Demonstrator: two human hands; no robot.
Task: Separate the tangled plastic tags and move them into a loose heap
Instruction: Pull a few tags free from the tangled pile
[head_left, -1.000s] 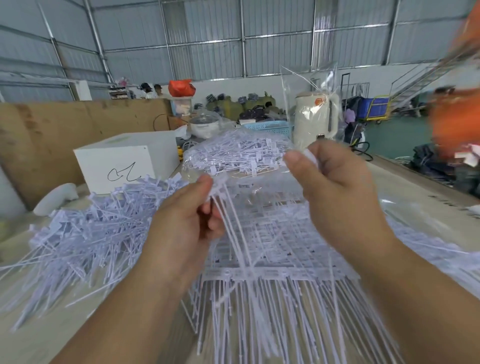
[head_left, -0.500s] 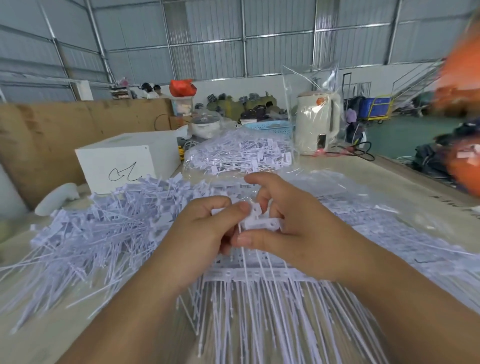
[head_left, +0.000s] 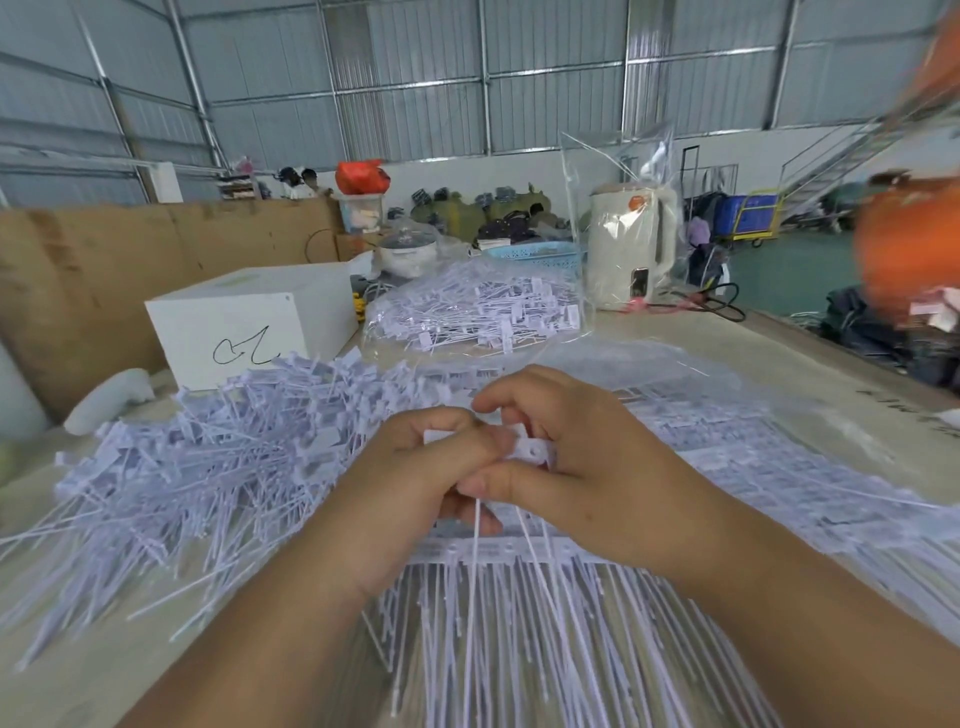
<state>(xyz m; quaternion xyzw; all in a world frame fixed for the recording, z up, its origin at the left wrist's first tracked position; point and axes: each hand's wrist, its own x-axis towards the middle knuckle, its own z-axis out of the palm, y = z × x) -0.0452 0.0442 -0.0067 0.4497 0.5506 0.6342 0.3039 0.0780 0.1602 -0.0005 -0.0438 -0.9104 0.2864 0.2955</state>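
A joined sheet of white plastic tags (head_left: 498, 613) lies in front of me, its thin stems fanning toward the table's near edge. My left hand (head_left: 415, 483) and my right hand (head_left: 582, 462) meet above it, and both pinch the same small cluster of tag heads (head_left: 530, 449) between thumbs and fingers. Stems hang down from that cluster. A loose heap of separated tags (head_left: 197, 467) spreads over the table to the left. Flat sheets of tags in clear plastic (head_left: 769, 467) lie to the right.
A clear bag of tags (head_left: 478, 312) sits behind my hands. A white box (head_left: 249, 322) stands at the back left, a kettle in plastic wrap (head_left: 631, 244) at the back right. Cardboard lines the left side. Blurred orange shapes (head_left: 909, 244) fill the right edge.
My hands came down from spreading a raised sheet apart and closed together on a small cluster of tag heads. Since half a second ago they have barely moved.
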